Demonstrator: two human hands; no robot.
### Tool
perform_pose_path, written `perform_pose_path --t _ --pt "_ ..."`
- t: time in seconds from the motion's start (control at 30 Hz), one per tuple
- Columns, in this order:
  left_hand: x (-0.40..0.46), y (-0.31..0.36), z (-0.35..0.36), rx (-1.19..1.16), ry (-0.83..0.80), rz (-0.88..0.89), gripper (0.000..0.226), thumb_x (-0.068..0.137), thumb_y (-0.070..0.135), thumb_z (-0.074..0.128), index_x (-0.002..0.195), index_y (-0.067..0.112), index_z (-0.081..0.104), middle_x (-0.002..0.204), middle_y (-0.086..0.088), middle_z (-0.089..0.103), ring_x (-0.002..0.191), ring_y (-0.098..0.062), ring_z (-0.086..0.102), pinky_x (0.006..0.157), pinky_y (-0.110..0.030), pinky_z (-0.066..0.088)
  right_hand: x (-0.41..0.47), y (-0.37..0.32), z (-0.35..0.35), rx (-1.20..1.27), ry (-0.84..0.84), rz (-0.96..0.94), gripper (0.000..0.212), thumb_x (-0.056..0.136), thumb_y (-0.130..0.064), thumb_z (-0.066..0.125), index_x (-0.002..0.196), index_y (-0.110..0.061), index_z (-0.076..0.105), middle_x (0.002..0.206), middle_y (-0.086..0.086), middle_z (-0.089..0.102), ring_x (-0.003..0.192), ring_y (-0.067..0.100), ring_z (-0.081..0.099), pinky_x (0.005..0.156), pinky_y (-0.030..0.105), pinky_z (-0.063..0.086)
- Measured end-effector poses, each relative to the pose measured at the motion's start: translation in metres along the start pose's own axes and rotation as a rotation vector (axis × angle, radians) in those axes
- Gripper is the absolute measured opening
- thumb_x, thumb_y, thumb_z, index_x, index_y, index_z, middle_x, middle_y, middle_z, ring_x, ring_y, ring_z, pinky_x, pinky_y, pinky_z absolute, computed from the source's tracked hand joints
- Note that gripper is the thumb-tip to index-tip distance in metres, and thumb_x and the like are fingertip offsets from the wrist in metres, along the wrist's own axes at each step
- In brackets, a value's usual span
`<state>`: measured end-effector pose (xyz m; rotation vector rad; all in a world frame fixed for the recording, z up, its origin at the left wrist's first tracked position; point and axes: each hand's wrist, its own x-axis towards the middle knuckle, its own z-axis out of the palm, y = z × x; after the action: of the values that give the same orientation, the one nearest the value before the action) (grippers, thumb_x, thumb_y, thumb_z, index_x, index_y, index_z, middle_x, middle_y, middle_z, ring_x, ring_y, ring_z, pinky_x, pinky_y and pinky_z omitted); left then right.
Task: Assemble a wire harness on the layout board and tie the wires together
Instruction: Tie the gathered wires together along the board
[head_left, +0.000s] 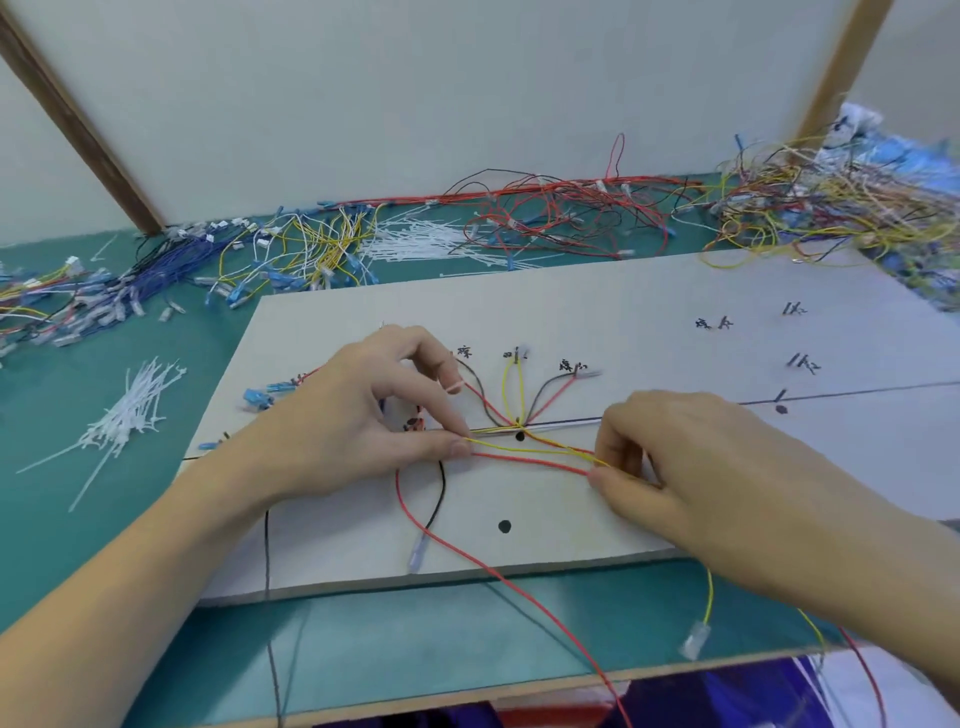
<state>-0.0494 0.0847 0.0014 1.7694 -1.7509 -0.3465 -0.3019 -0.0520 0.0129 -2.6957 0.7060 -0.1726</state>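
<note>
On the layout board (649, 322), a yellow and red wire run (530, 453) is pinched at both ends, by the left hand (363, 415) at 9 o'clock and the right hand (691, 457) at 3 o'clock. The strands are best drawn taut and parallel along the drawn line, toward the fan-out at 12 o'clock, before a cable tie from the pile (124, 415) at 9 o'clock on the counter (130, 322) is cinched.

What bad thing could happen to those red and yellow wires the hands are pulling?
The left hand and right hand pinch the yellow and red wires taut, so a hard pull might tug the fanned wires off their marks on the layout board. The loose red wire hangs over the table edge and might snag.
</note>
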Motion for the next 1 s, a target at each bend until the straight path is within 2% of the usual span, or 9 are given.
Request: perform_pose_path --t 0.13,0.23,0.37,0.47,0.57,0.7,0.77,0.9,1.0 --pt "0.001 0.001 -0.001 -0.030 0.033 -0.023 0.011 0.075 0.042 0.084 0.085 0.036 0.084 0.103 0.013 0.062 0.106 -0.020 0.060 0.091 -0.046 0.048 -0.003 0.012 -0.021 0.632 -0.024 0.091 0.015 0.093 -0.033 0.068 0.083 -0.025 0.076 0.061 -0.004 0.066 0.054 0.008 0.057 0.056 0.021 0.050" --pt "0.001 0.000 0.000 -0.032 0.021 -0.025 0.011 0.076 0.043 0.083 0.085 0.037 0.084 0.101 0.013 0.063 0.106 -0.019 0.060 0.091 -0.042 0.048 -0.010 0.030 -0.034 0.924 -0.082 0.198 0.030 0.076 -0.044 0.072 0.091 -0.020 0.082 0.054 -0.001 0.050 0.045 0.012 0.044 0.046 0.023 0.048" --pt "-0.001 -0.002 0.000 -0.033 -0.002 -0.020 0.011 0.075 0.041 0.084 0.085 0.037 0.084 0.101 0.014 0.064 0.107 -0.018 0.060 0.091 -0.038 0.047 -0.026 0.049 -0.035 0.774 -0.080 0.290 0.042 0.063 -0.053 0.075 0.090 -0.022 0.083 0.051 -0.005 0.047 0.040 0.005 0.033 0.037 0.015 0.025" --pt "0.000 -0.001 0.000 -0.035 -0.018 -0.021 0.010 0.075 0.039 0.084 0.084 0.036 0.084 0.100 0.013 0.064 0.106 -0.018 0.061 0.092 -0.038 0.048 -0.040 0.055 -0.025 0.583 -0.071 0.254 0.025 0.077 -0.056 0.079 0.091 -0.035 0.081 0.051 -0.002 0.057 0.043 0.002 0.040 0.043 0.011 0.031" --pt "0.000 0.000 0.000 -0.033 -0.047 -0.021 0.008 0.076 0.035 0.083 0.084 0.034 0.083 0.098 0.011 0.066 0.103 -0.017 0.061 0.090 -0.036 0.047 -0.048 0.061 -0.015 0.513 0.006 0.250 0.042 0.070 -0.068 0.064 0.095 -0.038 0.078 0.053 0.002 0.055 0.046 0.004 0.040 0.047 0.014 0.032" --pt "0.000 0.002 0.000 -0.033 -0.078 -0.016 0.007 0.075 0.032 0.083 0.083 0.034 0.083 0.095 0.010 0.067 0.100 -0.017 0.061 0.087 -0.031 0.045 -0.053 0.059 -0.010 0.542 -0.011 0.248 0.044 0.070 -0.070 0.063 0.096 -0.038 0.078 0.059 0.006 0.060 0.049 0.006 0.042 0.048 0.028 0.035" --pt "0.000 0.002 0.000 -0.030 -0.077 -0.011 0.007 0.075 0.032 0.083 0.082 0.034 0.083 0.094 0.010 0.067 0.099 -0.017 0.061 0.087 -0.029 0.045 -0.053 0.057 -0.009 0.501 -0.001 0.243 0.037 0.072 -0.067 0.065 0.095 -0.039 0.077 0.058 0.002 0.063 0.048 0.005 0.045 0.052 0.035 0.041" --pt "0.000 0.001 0.000 -0.020 -0.070 -0.015 0.006 0.076 0.034 0.083 0.082 0.034 0.083 0.094 0.010 0.067 0.098 -0.017 0.061 0.087 -0.033 0.045 -0.051 0.050 -0.011 0.400 0.061 0.227 0.011 0.081 -0.045 0.070 0.090 -0.041 0.075 0.051 -0.004 0.059 0.044 0.001 0.044 0.048 0.021 0.040" --pt "0.000 0.001 0.001 -0.019 -0.070 -0.021 0.007 0.076 0.034 0.083 0.083 0.034 0.083 0.094 0.011 0.067 0.099 -0.017 0.061 0.087 -0.036 0.046 -0.056 0.043 -0.010 0.277 0.113 0.201 0.004 0.081 -0.044 0.072 0.084 -0.042 0.072 0.049 -0.009 0.057 0.044 0.006 0.048 0.051 0.026 0.043"
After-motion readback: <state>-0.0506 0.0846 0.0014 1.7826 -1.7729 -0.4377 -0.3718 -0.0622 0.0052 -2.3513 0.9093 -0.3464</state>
